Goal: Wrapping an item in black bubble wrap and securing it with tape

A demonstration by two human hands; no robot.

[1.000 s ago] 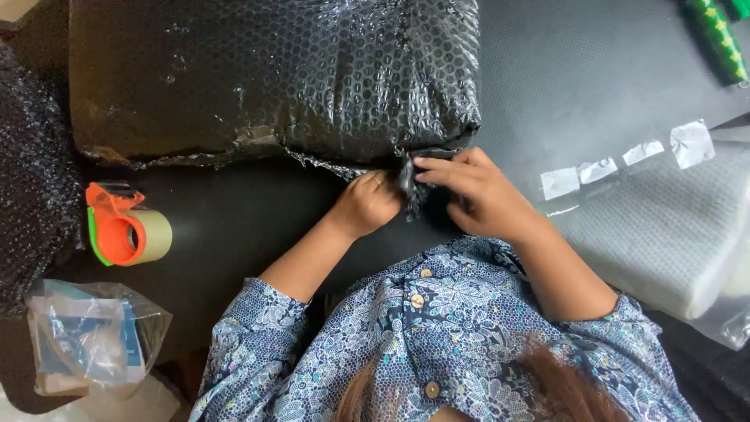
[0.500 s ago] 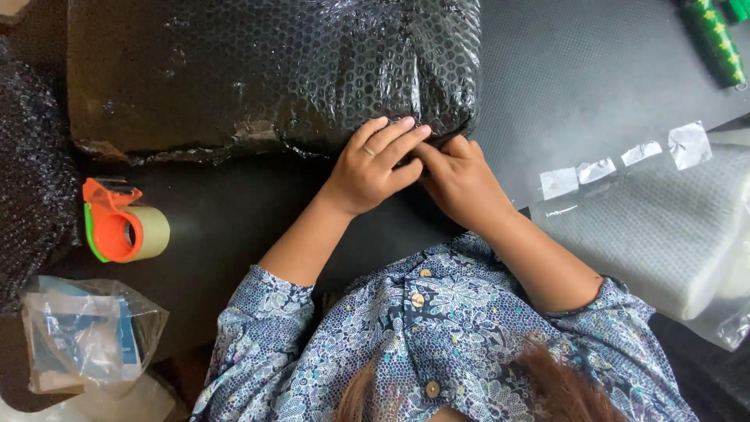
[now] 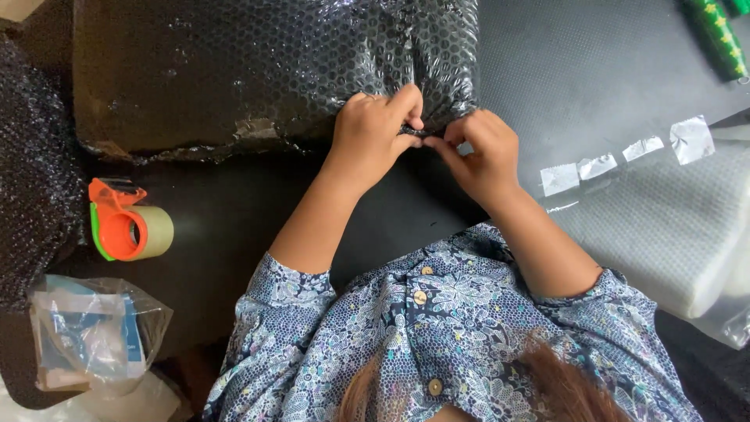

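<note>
Our hands: left hand (image 3: 375,133) curled, fingers pressing the near edge of one parcel wrapped in black bubble wrap (image 3: 258,70), lying at the far side of the dark counter (image 3: 234,227). Right hand (image 3: 483,152) pinched narrow on the wrap's gathered corner. One orange tape dispenser (image 3: 125,229); four cut tape strips (image 3: 625,152), at right.

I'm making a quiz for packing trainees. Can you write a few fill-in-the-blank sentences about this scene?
1. Both hands, the left hand and the right hand, pinch the near edge of a parcel wrapped in black ____ wrap.
2. The tape dispenser on the person's left has an ____ frame.
3. Cut pieces of clear ____ hang in a row along the edge of the white foam pad.

Missing words: bubble; orange; tape
</note>
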